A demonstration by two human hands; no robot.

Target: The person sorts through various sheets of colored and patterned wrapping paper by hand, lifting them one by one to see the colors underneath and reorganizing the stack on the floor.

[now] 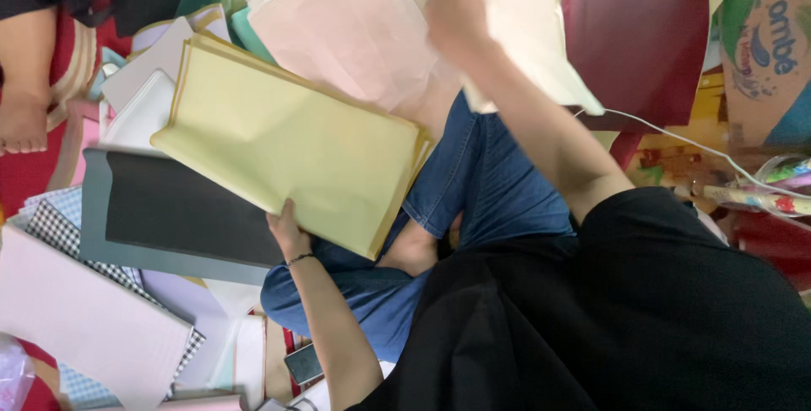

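While you sit among loose sheets, your left hand pinches the flat pale-yellow paper bag stack at its 6 o'clock edge | your right hand grips a cream paper sheet at 12 o'clock | containers: none discernible.

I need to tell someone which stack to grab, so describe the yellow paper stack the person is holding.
Start at the blue jeans. Just left, the left hand grips the yellow paper stack, which overlaps a grey sheet. It is the only pale yellow pile.
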